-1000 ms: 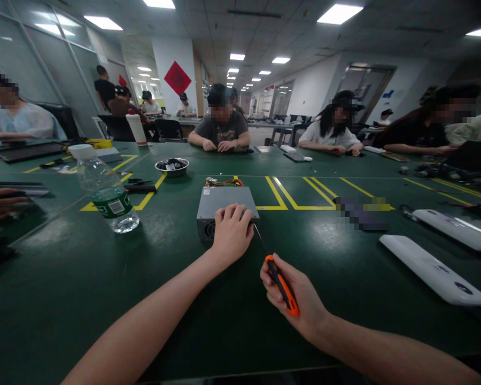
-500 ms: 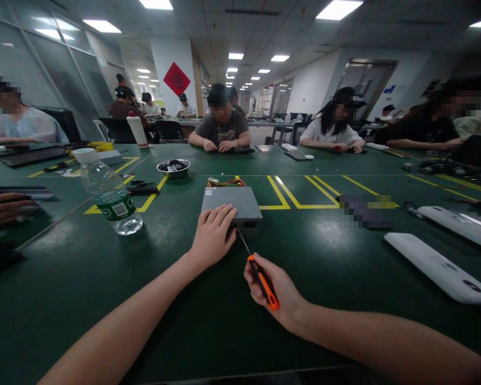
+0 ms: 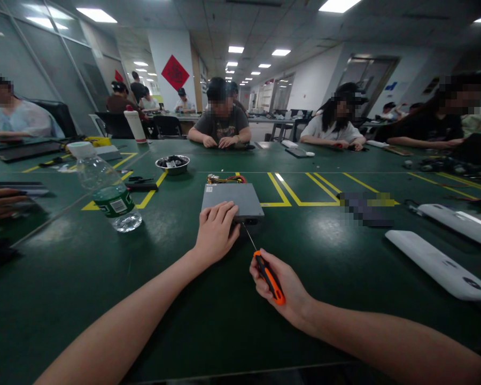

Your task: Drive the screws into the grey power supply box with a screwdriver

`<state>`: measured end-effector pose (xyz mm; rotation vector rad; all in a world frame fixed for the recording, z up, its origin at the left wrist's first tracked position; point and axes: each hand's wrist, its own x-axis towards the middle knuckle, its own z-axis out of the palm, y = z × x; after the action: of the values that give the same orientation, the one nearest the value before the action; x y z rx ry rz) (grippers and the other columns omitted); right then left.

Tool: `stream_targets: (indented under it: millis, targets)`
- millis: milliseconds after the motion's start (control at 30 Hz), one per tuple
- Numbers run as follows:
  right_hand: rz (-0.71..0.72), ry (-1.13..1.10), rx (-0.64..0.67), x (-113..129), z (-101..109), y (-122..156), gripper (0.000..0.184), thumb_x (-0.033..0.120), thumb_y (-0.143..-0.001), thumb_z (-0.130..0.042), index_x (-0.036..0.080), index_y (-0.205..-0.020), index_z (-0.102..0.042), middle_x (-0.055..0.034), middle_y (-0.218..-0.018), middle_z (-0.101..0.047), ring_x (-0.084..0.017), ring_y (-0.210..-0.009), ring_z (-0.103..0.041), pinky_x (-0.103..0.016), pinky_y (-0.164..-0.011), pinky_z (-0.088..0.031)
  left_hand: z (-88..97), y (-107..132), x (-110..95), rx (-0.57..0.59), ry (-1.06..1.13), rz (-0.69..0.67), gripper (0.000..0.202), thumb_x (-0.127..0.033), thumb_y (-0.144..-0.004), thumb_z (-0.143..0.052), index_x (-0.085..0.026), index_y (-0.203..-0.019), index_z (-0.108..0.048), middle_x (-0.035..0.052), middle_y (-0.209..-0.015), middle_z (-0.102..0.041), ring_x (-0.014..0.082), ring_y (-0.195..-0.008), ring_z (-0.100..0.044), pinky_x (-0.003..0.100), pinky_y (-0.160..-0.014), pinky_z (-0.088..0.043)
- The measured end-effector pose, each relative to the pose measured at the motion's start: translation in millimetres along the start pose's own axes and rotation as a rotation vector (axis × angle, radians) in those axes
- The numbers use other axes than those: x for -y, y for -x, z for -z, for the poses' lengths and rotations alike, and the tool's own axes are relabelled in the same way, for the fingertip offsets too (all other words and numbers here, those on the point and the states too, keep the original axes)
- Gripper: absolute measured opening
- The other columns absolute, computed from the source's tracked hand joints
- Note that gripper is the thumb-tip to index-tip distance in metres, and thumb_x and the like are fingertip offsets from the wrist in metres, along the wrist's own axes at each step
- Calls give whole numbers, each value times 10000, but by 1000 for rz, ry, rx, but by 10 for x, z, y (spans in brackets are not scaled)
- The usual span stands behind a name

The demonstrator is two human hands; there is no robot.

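Note:
A grey computer power supply (image 3: 234,197) sits on the green table, its bundle of coloured wires (image 3: 226,179) at the far side. My left hand (image 3: 218,230) grips its near left part, fingers over the top and thumb at the near face. My right hand (image 3: 282,283) is closed around the orange and black handle of a screwdriver (image 3: 269,277). The thin shaft points up and left to the near face of the power supply, below the power socket (image 3: 251,220). The exact contact of the tip is too small to make out.
A water bottle (image 3: 114,200) stands left, with a metal bowl (image 3: 173,164) of dark parts behind it. White devices (image 3: 441,264) lie at right. A co-worker's hand (image 3: 2,206) is at the left edge. Other people sit across the green table (image 3: 208,331).
The screwdriver and my right hand have shifted slightly right. My left hand keeps its hold on the power supply, also slightly farther right in view. The camera view has shifted a little.

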<state>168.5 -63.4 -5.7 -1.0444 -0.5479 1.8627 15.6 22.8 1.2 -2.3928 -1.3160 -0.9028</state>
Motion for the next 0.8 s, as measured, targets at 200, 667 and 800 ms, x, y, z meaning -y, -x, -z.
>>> stream_targets:
  millis: [200,667,800]
  targets:
    - [1,-17,-4,20,-17,18,281,364,-828,-479,129,-691,-549,4,-575,-505,-33,-387,-380,-149,-349,-249,-1,-1,-1,-7,-1,1,359,-282,-844,-440,-201,-1194,-455,77,-1272,-500,229,-1179,-415,404,-945,-275]
    - [-38,-52,-24,23,-60,42,202,321,-808,-536,128,-758,-561,3,-612,-513,-33,-427,-406,-131,-367,-284,-56,63,35,-36,-38,-183,368,-244,-850,-455,-247,-1218,-461,107,-1323,-451,247,-1215,-396,455,-956,-237]
    - [-118,-100,-37,50,-87,50,268,341,-861,-443,114,-844,-586,-4,-594,-503,-44,-427,-417,-138,-381,-304,-73,81,28,-41,-25,-298,222,-251,-859,-462,-296,-1043,-577,79,-1299,-478,239,-1204,-415,474,-950,-224]
